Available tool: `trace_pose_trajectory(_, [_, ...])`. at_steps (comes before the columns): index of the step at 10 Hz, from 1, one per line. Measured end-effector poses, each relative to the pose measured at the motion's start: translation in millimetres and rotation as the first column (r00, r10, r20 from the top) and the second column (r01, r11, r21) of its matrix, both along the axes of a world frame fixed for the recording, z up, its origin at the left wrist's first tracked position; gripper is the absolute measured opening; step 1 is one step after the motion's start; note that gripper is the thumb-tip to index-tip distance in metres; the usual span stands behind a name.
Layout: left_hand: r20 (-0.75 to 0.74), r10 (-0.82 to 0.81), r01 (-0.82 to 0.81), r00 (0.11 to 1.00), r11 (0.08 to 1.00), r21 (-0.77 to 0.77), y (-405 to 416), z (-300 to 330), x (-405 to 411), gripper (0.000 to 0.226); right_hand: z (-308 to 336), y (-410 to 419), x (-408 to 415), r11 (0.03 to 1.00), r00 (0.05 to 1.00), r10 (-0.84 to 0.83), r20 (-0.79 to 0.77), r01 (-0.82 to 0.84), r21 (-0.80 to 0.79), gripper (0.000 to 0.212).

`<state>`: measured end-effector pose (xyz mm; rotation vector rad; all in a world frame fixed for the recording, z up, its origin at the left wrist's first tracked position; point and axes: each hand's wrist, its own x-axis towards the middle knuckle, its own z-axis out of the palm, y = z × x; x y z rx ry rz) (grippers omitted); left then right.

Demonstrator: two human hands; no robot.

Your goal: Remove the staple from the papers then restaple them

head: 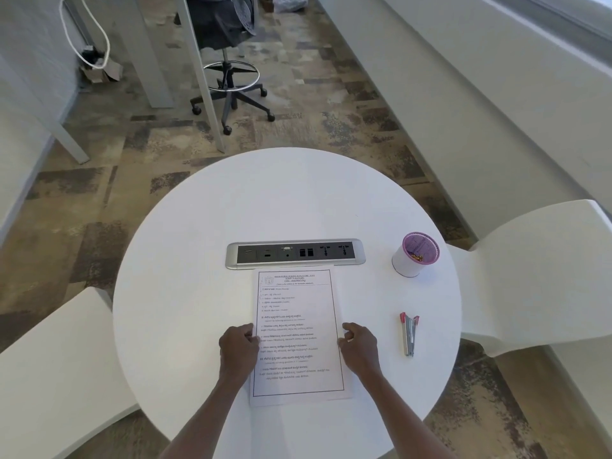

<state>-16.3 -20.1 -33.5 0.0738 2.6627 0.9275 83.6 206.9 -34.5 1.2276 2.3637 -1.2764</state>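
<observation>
Left hand [239, 346] curled at the left edge of the papers [298, 336], grip pinched on that edge. Right hand [359, 344] at the right edge, fingers bent, touching the margin; clamped or not, cannot tell. Papers flat, lower centre of frame, on the round white desk [198, 260]. Stapler [410, 334] lying right of centre, well apart. Cup [415, 255] up right; socket strip [295, 255] just above the papers.

Round white table [205, 226], inset power socket strip [295, 255], purple-lined white cup [415, 254], white chairs [536, 273], black office stool [231, 61]
</observation>
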Motion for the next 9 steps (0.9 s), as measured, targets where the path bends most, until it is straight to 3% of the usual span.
trace_pose_trajectory(5, [0.101, -0.018, 0.017, 0.995, 1.0, 0.009, -4, 4, -1, 0.043, 10, -4, -3, 0.985, 0.975, 0.171, 0.142, -0.17, -0.014, 0.057])
trace_pose_trajectory(7, [0.113, -0.02, 0.021, 0.993, 1.0, -0.004, -5, 11, 0, 0.047, 19, -6, -5, 0.963, 0.944, 0.258, 0.207, -0.269, 0.026, 0.023])
trace_pose_trajectory(8, [0.149, 0.003, -0.005, 0.989, 1.0, 0.01, -6, 8, 1, 0.04, 16, -4, -4, 0.958, 0.943, 0.274, 0.188, -0.285, 0.037, 0.028])
trace_pose_trajectory(9, [0.159, 0.037, -0.047, 0.987, 0.997, 0.057, -5, 13, 4, 0.019, 18, -5, -3, 0.958, 0.949, 0.261, 0.177, -0.276, 0.071, 0.024])
